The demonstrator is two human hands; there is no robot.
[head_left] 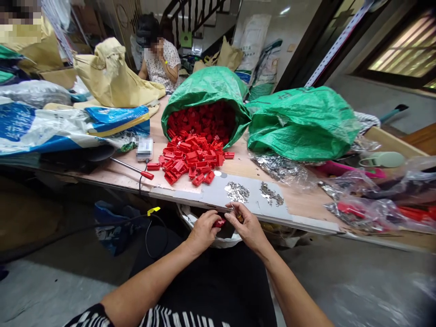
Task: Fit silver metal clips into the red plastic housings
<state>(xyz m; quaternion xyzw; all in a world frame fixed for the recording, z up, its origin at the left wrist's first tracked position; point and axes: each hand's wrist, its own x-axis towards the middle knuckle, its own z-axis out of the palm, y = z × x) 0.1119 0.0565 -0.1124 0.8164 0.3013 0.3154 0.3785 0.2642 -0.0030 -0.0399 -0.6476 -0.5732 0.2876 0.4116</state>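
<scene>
Barely visible: a small red plastic part (220, 223), mostly hidden inside the curled fingers (213, 223) of the left hand (204, 231), one end poking out toward the right hand (247, 228). Pinched narrowly between the right fingers (232, 218), a thin metal sliver (233, 209) (too small to make out properly), just beside the red part. Beyond the bench edge (299, 222), silver metal clips (237, 192) on a grey board (218, 193), and a heap of red plastic parts (190, 159) spilling from a green sack (206, 91).
</scene>
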